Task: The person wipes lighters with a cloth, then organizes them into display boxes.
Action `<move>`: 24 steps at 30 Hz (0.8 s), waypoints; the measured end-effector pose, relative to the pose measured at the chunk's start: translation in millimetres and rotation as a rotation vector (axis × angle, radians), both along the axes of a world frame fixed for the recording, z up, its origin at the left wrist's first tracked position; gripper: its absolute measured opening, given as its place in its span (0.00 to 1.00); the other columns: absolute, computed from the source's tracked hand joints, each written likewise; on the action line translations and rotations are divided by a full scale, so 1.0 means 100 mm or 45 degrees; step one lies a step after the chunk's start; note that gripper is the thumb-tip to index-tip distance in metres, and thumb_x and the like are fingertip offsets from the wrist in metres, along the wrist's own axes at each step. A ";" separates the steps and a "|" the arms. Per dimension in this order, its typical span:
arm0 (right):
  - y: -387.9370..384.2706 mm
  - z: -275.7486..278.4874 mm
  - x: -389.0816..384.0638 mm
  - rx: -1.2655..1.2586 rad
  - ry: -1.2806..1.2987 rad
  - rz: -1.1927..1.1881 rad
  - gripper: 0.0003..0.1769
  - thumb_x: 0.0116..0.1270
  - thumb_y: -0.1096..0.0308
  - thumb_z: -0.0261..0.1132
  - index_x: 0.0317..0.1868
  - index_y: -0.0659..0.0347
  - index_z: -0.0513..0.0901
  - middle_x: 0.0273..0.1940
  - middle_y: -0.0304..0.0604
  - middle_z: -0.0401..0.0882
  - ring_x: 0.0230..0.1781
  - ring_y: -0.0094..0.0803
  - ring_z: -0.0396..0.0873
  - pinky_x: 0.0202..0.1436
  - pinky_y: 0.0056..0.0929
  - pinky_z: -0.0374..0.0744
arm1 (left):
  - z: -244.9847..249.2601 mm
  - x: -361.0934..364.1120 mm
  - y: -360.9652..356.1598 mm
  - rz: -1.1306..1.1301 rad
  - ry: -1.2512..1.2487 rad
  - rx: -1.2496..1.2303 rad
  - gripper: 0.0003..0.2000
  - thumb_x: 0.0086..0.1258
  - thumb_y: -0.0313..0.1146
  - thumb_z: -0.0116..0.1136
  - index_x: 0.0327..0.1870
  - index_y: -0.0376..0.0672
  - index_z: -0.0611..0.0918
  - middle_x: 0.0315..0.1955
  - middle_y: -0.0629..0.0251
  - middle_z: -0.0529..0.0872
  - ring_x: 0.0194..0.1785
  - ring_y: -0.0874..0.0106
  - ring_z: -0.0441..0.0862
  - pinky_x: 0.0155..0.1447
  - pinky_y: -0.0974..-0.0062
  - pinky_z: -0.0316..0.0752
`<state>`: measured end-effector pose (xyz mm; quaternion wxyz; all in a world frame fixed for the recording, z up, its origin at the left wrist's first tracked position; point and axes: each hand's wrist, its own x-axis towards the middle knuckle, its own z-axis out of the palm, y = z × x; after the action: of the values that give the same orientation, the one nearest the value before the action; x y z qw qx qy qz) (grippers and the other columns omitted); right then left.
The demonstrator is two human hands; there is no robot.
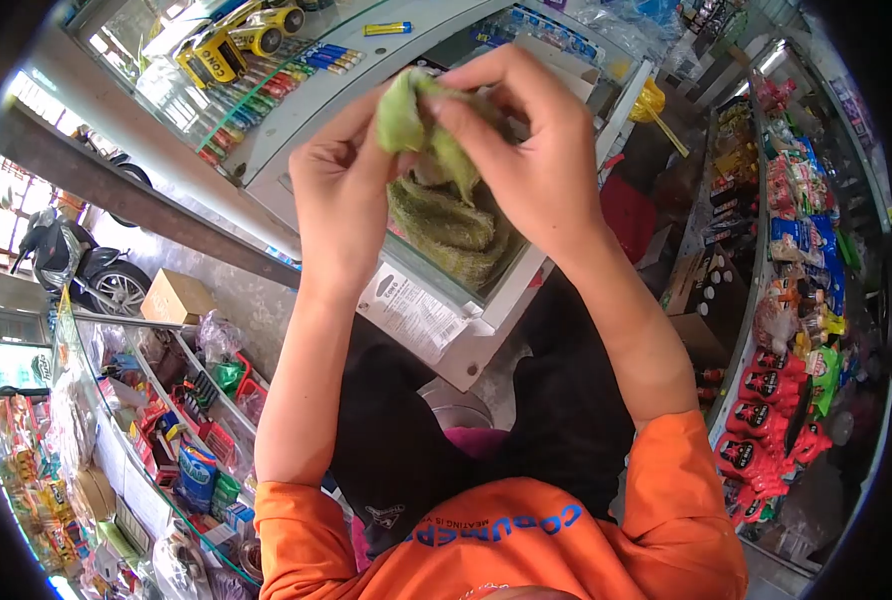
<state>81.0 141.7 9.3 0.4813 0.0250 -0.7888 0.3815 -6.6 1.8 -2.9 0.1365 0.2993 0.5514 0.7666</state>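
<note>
A fuzzy green cloth (446, 220) hangs bunched between my two hands, over the glass counter's near corner. My left hand (341, 180) is closed on its upper left edge. With thumb and fingers pinched together, my right hand (536, 150) grips the top of the cloth, close beside the left. A lighter green fold (399, 115) sticks up between the hands, and the darker part droops below them. Under the cloth, a printed white package card (411, 310) shows at the front of the counter.
Batteries (334, 57) and yellow packs (216, 60) sit along the counter's far left. A yellow-blue tube (387, 29) lies on the counter edge. Shelves of red packets (756, 400) stand at right. Stocked shelves (196, 470) fill the lower left; a motorbike (76, 260) and cardboard box (178, 297) are beyond.
</note>
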 end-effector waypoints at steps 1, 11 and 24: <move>0.00 0.00 -0.02 -0.035 0.056 -0.032 0.10 0.69 0.72 0.77 0.44 0.64 0.84 0.38 0.45 0.85 0.35 0.39 0.86 0.37 0.33 0.79 | 0.00 0.01 0.00 -0.065 0.005 0.005 0.14 0.86 0.35 0.63 0.60 0.34 0.89 0.43 0.72 0.91 0.43 0.85 0.84 0.50 0.82 0.82; 0.04 -0.03 0.02 -0.101 -0.111 0.003 0.11 0.70 0.69 0.77 0.45 0.64 0.85 0.38 0.43 0.88 0.35 0.33 0.87 0.40 0.33 0.81 | -0.04 0.00 0.01 0.023 -0.017 -0.048 0.12 0.84 0.28 0.58 0.59 0.33 0.89 0.43 0.67 0.92 0.44 0.82 0.87 0.54 0.80 0.84; 0.14 -0.07 -0.05 -0.269 0.016 0.037 0.12 0.75 0.67 0.75 0.47 0.64 0.83 0.36 0.41 0.89 0.33 0.21 0.86 0.34 0.26 0.81 | 0.05 0.12 0.06 -0.066 -0.050 0.081 0.14 0.84 0.32 0.65 0.61 0.32 0.88 0.45 0.68 0.93 0.45 0.83 0.87 0.51 0.82 0.83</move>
<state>75.8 155.5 2.2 0.4806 -0.0118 -0.7408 0.4692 4.9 7.6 2.3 0.1575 0.3025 0.5159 0.7858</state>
